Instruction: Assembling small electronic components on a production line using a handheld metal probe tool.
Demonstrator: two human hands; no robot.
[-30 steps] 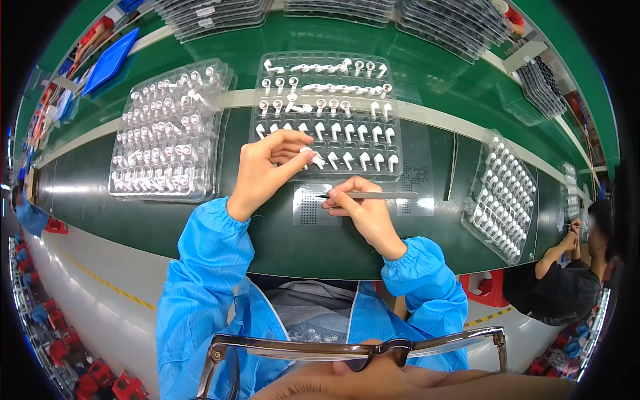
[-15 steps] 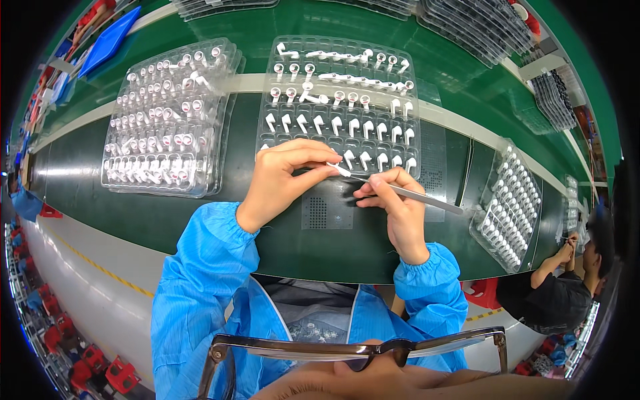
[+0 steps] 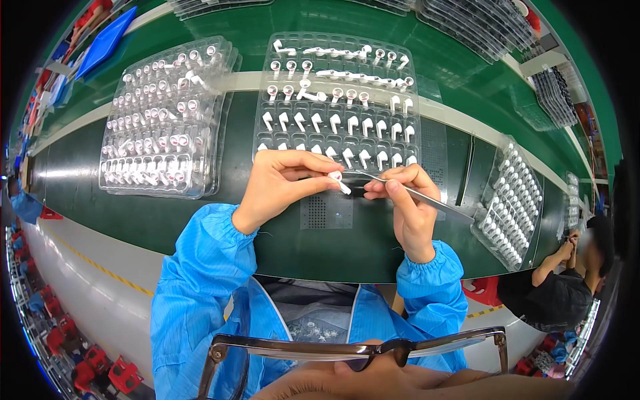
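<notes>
Between the thumb and fingertips of my left hand (image 3: 280, 181) is a small white earbud shell (image 3: 341, 184), its stem pointing down toward the bench. My right hand (image 3: 412, 205) grips a pair of metal tweezers (image 3: 441, 204) like a pen. The thin tip of the tweezers reaches left, close to the top of the shell; whether it touches cannot be made out. Just beyond both hands lies a clear plastic tray (image 3: 320, 40) with rows of white earbud shells, some upright and some lying flat. My left hand hides part of its nearest row.
A stack of clear trays (image 3: 215, 133) with shells stands at left. Another filled tray (image 3: 493, 250) lies slanted at right, near a dark thin strip (image 3: 467, 170). A perforated sheet (image 3: 327, 221) is under my hands. Stacked trays (image 3: 473, 30) stand at the back; a co-worker (image 3: 553, 293) sits far right.
My left hand has turned the earbud shell so its stem now points downward. My right hand has shifted slightly right and down with the tweezers, whose tip now shows near the shell's upper end.
</notes>
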